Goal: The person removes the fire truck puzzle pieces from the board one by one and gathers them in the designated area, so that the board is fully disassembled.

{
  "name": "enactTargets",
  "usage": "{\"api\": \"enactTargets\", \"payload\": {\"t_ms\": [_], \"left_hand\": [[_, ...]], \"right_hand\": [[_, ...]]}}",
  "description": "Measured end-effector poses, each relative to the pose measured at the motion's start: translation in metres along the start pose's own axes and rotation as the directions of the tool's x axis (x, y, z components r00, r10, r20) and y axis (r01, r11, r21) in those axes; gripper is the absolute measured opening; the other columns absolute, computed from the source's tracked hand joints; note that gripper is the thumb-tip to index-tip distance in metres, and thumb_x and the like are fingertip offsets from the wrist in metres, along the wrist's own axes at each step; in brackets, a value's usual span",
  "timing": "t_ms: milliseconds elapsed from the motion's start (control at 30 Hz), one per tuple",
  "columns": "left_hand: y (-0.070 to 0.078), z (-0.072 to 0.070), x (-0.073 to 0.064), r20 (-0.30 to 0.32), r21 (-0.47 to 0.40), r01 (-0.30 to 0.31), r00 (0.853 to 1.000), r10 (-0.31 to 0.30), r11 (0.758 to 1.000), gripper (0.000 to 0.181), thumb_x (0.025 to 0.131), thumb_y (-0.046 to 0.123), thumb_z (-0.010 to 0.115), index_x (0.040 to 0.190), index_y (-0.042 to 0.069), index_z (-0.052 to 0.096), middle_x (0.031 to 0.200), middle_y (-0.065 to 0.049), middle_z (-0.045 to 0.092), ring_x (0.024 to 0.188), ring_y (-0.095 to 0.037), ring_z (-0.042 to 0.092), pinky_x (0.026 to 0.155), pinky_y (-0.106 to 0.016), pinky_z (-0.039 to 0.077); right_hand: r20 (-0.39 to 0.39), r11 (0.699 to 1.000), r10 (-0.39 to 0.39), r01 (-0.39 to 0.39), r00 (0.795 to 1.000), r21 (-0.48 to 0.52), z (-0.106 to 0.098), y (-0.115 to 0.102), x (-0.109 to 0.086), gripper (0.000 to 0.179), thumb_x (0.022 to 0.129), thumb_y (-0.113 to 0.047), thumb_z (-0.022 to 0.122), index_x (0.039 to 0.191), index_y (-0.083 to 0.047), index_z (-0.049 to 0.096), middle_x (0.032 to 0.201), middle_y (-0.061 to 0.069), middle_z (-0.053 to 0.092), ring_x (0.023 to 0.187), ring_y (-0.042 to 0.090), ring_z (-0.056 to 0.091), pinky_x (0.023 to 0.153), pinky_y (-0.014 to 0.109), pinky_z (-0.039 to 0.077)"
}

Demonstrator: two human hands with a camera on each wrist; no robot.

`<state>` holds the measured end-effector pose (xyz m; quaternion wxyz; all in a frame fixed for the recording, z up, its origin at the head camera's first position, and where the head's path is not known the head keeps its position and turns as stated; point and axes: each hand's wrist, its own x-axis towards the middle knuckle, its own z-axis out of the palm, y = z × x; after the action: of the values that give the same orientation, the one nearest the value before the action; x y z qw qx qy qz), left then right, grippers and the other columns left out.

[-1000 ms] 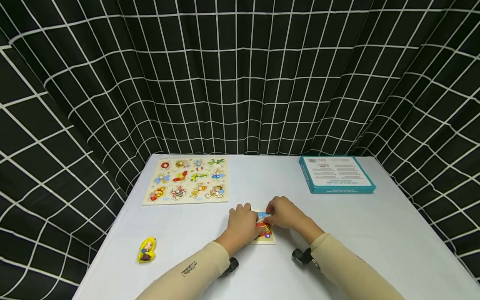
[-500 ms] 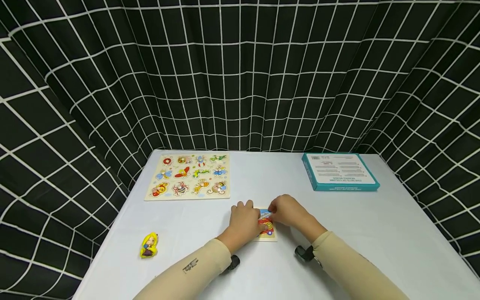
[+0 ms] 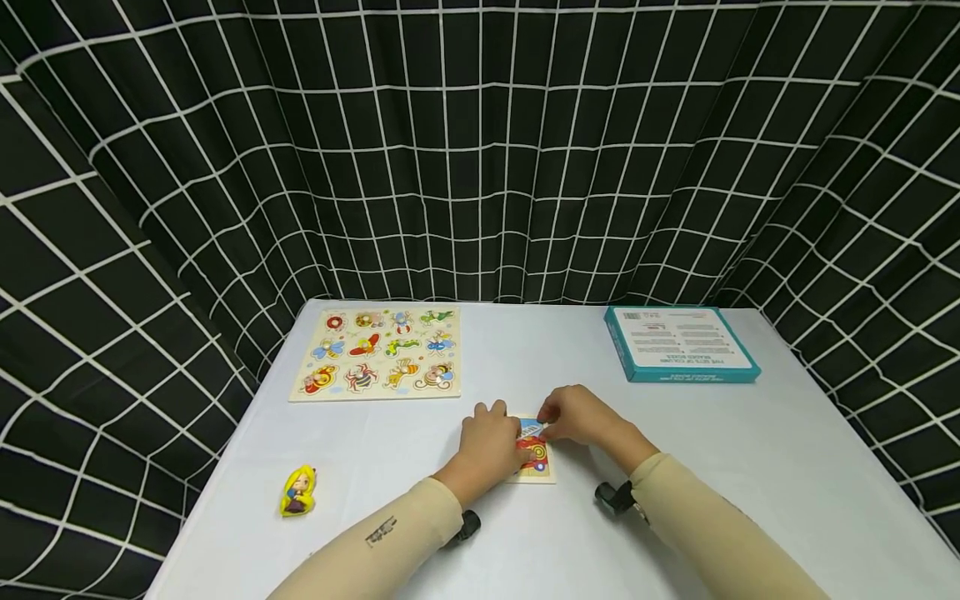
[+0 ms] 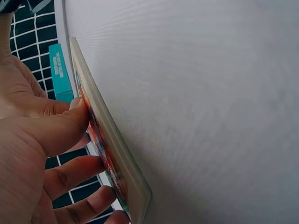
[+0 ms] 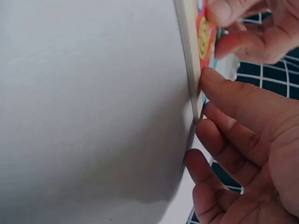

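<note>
A small wooden picture puzzle with a red and yellow vehicle design lies flat on the white table in front of the person. The left hand covers its left part; in the left wrist view the thumb presses on the printed face, with bent fingers along the far side. At the puzzle's upper right corner is the right hand, holding there between thumb and fingers. The right wrist view shows that thumb at the rim and the other fingers curled past the corner. The palms hide much of the picture.
An insect peg puzzle board lies at the back left. A teal box with a white label lies at the back right. Toward the front left is a small yellow-haired figurine. A black grid-patterned curtain surrounds the table.
The head view has tilted and shifted slightly. The right forearm has swung a little to the right while its fingers stay at the puzzle's corner. The left hand remains on the puzzle.
</note>
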<state>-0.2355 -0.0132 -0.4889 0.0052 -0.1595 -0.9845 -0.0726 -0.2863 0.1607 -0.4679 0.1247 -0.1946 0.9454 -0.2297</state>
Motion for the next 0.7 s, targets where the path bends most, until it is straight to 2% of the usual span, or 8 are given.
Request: {"api": "enactTargets", "payload": {"t_ms": [133,267,400,700], "left_hand": [[-0.0006,0.0006,0.0010,0.000,0.006,-0.002,1.000,0.002,1.000,0.042,0.076,0.061,0.074,0.089,0.021,0.073,0.089,0.000,0.050,0.085,-0.024,0.049,0.064,-0.040,0.042],[-0.0016,0.0006,0.0015,-0.007,0.019,-0.010,1.000,0.010,1.000,0.043,0.075,0.063,0.074,0.086,0.021,0.071,0.087,0.001,0.050,0.084,-0.023,0.049,0.066,-0.040,0.041],[-0.0023,-0.0002,0.0018,-0.003,0.021,-0.011,1.000,0.011,1.000,0.043,0.076,0.063,0.073,0.085,0.021,0.070,0.088,0.000,0.050,0.084,-0.024,0.048,0.069,-0.040,0.040],[-0.0028,0.0008,0.0008,-0.019,0.009,-0.019,1.000,0.019,1.000,0.042,0.076,0.062,0.074,0.087,0.022,0.071,0.087,0.001,0.049,0.085,-0.023,0.048,0.070,-0.040,0.040]], "right_hand": [[0.007,0.999,0.011,-0.012,1.000,0.051,-0.0017,0.0014,0.0013,0.021,0.071,-0.013,0.088,0.082,-0.012,0.070,0.077,-0.004,0.061,0.073,0.014,0.053,0.069,0.032,0.047],[0.010,0.998,0.040,-0.041,0.999,0.038,-0.0020,-0.0007,0.0029,0.022,0.071,-0.014,0.088,0.080,-0.013,0.068,0.075,-0.003,0.059,0.073,0.015,0.052,0.068,0.032,0.045],[0.011,0.999,0.039,-0.039,0.999,-0.001,-0.0017,-0.0036,0.0041,0.023,0.071,-0.016,0.088,0.079,-0.013,0.066,0.074,-0.003,0.057,0.072,0.016,0.051,0.068,0.033,0.045],[0.014,0.990,-0.014,0.016,1.000,-0.143,-0.0014,-0.0057,0.0065,0.027,0.069,-0.024,0.088,0.077,-0.016,0.064,0.070,-0.006,0.055,0.070,0.016,0.050,0.065,0.033,0.044]]}}
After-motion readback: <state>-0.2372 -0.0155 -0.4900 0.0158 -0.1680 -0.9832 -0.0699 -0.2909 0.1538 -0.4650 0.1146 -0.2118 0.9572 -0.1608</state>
